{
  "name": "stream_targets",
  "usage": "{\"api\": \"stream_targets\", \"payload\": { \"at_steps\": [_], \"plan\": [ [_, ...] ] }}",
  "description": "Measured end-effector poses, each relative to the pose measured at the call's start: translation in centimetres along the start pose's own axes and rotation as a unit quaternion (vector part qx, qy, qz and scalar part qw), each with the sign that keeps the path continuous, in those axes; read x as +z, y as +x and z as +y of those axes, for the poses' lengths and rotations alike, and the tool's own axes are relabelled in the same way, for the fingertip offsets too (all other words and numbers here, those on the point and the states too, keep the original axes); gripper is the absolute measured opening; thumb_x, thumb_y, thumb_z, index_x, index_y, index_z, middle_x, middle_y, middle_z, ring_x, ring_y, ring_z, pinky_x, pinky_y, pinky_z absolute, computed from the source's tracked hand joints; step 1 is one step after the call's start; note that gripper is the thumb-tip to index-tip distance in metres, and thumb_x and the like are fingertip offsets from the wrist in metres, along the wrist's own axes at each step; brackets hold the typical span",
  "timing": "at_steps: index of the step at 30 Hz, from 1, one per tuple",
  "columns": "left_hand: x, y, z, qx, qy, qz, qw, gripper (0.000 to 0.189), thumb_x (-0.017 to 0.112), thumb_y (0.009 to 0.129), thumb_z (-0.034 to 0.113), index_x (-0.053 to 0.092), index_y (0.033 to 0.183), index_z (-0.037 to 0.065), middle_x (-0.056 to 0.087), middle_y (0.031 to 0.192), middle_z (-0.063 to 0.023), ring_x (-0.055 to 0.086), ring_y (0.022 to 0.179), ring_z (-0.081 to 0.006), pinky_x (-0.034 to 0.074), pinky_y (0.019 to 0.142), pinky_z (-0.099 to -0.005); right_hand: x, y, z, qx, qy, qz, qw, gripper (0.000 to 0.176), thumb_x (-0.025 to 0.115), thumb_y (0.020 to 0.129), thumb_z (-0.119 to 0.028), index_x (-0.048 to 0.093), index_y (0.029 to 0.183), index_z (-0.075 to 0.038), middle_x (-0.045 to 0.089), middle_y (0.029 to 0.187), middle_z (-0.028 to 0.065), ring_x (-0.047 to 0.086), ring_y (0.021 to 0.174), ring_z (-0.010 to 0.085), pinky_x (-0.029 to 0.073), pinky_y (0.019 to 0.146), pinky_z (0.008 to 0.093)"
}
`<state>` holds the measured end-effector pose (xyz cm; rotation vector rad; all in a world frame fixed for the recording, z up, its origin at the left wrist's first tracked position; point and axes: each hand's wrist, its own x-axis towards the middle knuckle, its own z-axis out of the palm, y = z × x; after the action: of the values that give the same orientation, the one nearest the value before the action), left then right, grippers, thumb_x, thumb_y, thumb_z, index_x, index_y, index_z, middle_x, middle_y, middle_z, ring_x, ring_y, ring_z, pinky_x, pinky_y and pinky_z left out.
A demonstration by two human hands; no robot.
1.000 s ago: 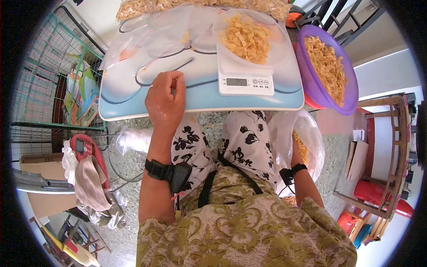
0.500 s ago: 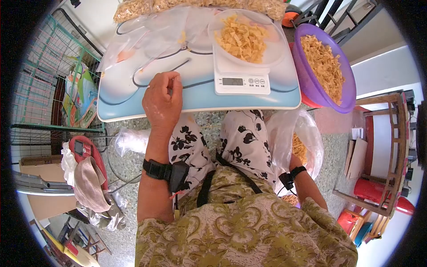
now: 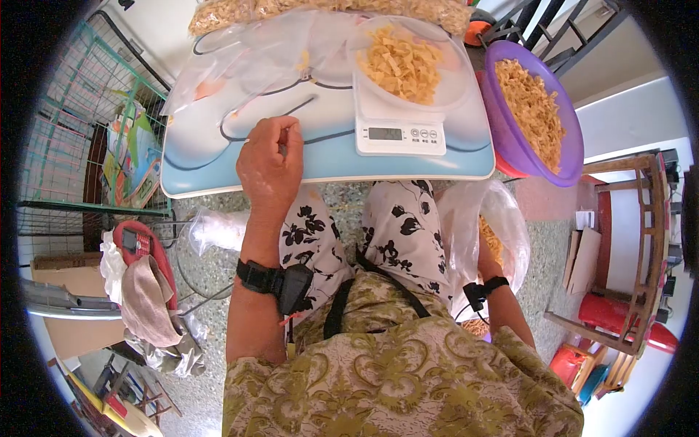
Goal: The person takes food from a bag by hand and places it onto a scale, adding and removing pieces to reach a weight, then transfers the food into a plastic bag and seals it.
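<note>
Head view: left hand [image 3: 271,164] rests on near edge of blue counter [image 3: 335,164], fingers curled in loose fist, nothing seen in grip. Right hand [image 3: 486,255] sunk in plastic bag [image 3: 513,226] of fried strips beside right knee; fingers hidden, grip cannot be told. White scale [image 3: 400,127] with bowl [image 3: 455,80] of strips stands right of left hand. Purple basin [image 3: 575,153] at counter's right end.

You are resting your left hand [image 3: 271,164] on the blue table [image 3: 335,156], with the fingers curled in. Near it, a white scale [image 3: 399,131] is holding a bowl [image 3: 455,81] of yellow chips [image 3: 402,62]. Your right wrist [image 3: 495,285] is going down into a clear bag [image 3: 511,218] by your knee, and the hand is hiding inside. A purple bowl [image 3: 504,127] is sitting beside the table.
</note>
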<state>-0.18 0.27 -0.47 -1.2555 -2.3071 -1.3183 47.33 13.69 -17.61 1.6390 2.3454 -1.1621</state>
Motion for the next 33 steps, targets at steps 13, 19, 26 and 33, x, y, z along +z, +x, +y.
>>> {"api": "stream_targets", "payload": {
  "at_steps": [13, 19, 26, 33],
  "plan": [
    [0.0, 0.0, 0.0, -0.002, -0.006, 0.003, 1.0, 0.005, 0.064, 0.089, 0.014, 0.064, 0.089, 0.009, 0.059, 0.074, -0.0041, 0.059, 0.065, -0.0196, 0.047, 0.06, -0.0338, 1.2, -2.0, 1.6, 0.114, -0.02, -0.058, 0.992, 0.056, 0.038, 0.101, -0.012, 0.021, 0.154, -0.017, 0.038, 0.15, 0.0188, 0.037, 0.139, 0.0304, 0.027, 0.115, 0.0392],
    [-0.2, 0.0, 0.0, -0.034, -0.004, -0.026, 0.999, 0.014, 0.062, 0.093, 0.021, 0.067, 0.094, 0.008, 0.066, 0.086, -0.0072, 0.064, 0.07, -0.019, 0.051, 0.066, -0.0322, 3.9, -1.4, 4.1, 0.055, -0.031, -0.026, 0.998, 0.054, 0.041, 0.099, -0.017, 0.025, 0.15, -0.009, 0.04, 0.147, 0.0205, 0.042, 0.134, 0.0317, 0.03, 0.113, 0.0403],
    [-0.4, 0.0, 0.2, -0.033, -0.002, -0.027, 0.999, 0.015, 0.062, 0.093, 0.022, 0.067, 0.094, 0.008, 0.066, 0.084, -0.007, 0.062, 0.068, -0.0193, 0.05, 0.066, -0.033, 3.8, -1.0, 7.9, -0.083, -0.136, -0.044, 0.986, 0.056, 0.045, 0.1, -0.022, 0.025, 0.15, -0.006, 0.044, 0.145, 0.0124, 0.043, 0.133, 0.0229, 0.031, 0.112, 0.0371],
    [-0.4, 0.0, 0.1, -0.027, -0.005, -0.026, 0.999, 0.015, 0.062, 0.093, 0.021, 0.066, 0.094, 0.007, 0.065, 0.084, -0.0075, 0.062, 0.068, -0.02, 0.049, 0.066, -0.0334, 4.0, -1.9, 9.6, 0.012, -0.159, -0.058, 0.985, 0.056, 0.043, 0.101, -0.023, 0.024, 0.151, -0.006, 0.044, 0.145, 0.0108, 0.043, 0.133, 0.0226, 0.032, 0.112, 0.0372]
  ]
}}
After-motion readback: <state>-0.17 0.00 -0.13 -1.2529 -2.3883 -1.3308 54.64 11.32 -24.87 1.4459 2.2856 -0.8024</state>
